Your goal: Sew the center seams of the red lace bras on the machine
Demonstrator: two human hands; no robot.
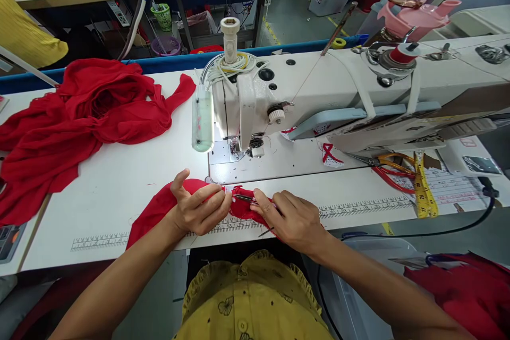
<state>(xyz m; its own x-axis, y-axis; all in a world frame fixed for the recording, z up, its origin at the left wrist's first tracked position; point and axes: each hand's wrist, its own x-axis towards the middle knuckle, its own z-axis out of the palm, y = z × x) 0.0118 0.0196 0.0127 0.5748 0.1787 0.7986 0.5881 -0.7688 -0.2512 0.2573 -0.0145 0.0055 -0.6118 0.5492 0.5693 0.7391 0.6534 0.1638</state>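
At the table's front edge, my left hand [203, 207] is closed on a piece of red fabric [153, 212], pinching it near a small white patch, thumb raised. My right hand [292, 218] is wrapped round a thin pointed metal tool [246, 198]; its tip touches the fabric just beside my left fingertips. Whether the tool is tweezers or thread snips I cannot tell. More of the red fabric runs under my right hand. Just behind both hands stands a white sewing machine [255, 95], its needle area beyond the fabric.
A heap of red cloth [99, 106] lies at the left. Orange-handled scissors [392, 162] and a yellow tape measure [423, 186] lie at the right. A printed ruler [358, 208] runs along the front edge. At lower right is a plastic bin [358, 281]. Another person's yellow sleeve [32, 37] shows at upper left.
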